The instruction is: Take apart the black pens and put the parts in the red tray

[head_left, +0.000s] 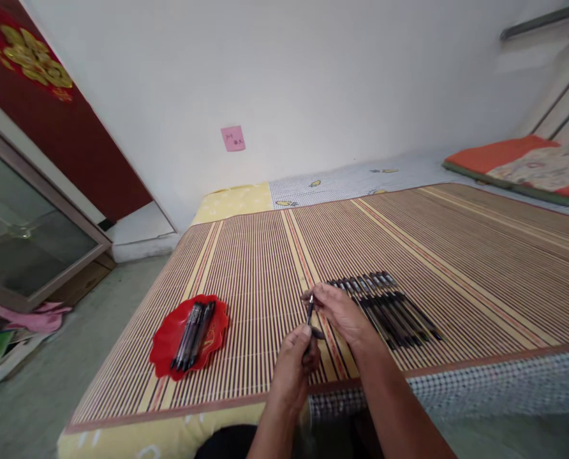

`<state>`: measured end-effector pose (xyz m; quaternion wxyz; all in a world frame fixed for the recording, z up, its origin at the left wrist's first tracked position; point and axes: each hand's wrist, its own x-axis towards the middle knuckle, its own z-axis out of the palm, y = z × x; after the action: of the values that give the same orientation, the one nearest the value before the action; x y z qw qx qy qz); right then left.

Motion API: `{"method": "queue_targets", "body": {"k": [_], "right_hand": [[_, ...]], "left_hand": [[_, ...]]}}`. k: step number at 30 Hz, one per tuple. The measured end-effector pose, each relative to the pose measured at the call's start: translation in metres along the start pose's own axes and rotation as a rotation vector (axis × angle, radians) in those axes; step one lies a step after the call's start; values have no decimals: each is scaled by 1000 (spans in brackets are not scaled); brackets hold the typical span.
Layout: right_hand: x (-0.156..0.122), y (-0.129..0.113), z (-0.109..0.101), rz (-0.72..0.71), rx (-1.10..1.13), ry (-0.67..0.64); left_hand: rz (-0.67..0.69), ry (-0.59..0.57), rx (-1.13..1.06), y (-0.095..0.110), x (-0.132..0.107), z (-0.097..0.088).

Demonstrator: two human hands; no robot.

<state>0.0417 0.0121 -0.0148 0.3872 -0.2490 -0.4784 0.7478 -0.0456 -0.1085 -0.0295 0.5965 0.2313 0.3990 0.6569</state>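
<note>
In front of me, above the mat's near edge, both hands meet at one dark pen. My left hand is closed around its lower part. At the pen's upper end, which looks silvery, my right hand pinches with thumb and fingers; the fingertips partly hide it. To the right of my right hand lie black pen parts in two rows: short pieces at the back and longer dark barrels in front, partly covered by my hand and forearm. Several pens rest together in a red scalloped plate on the left.
A striped bamboo mat covers the bed, with patterned cloth along its edges. Folded orange bedding lies at the far right. Behind stands a white wall with a pink note. A glass-paned door is at left.
</note>
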Motion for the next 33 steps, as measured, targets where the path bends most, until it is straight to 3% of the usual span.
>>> {"method": "queue_targets", "body": {"k": [9, 24, 33], "right_hand": [[-2, -2, -1, -21, -16, -94], [1, 2, 0, 52, 48, 35], [1, 11, -9, 90, -100, -41]], "left_hand": [[4, -11, -9, -1, 0, -3], [18, 29, -3, -3, -1, -2], [19, 48, -1, -5, 2, -1]]}}
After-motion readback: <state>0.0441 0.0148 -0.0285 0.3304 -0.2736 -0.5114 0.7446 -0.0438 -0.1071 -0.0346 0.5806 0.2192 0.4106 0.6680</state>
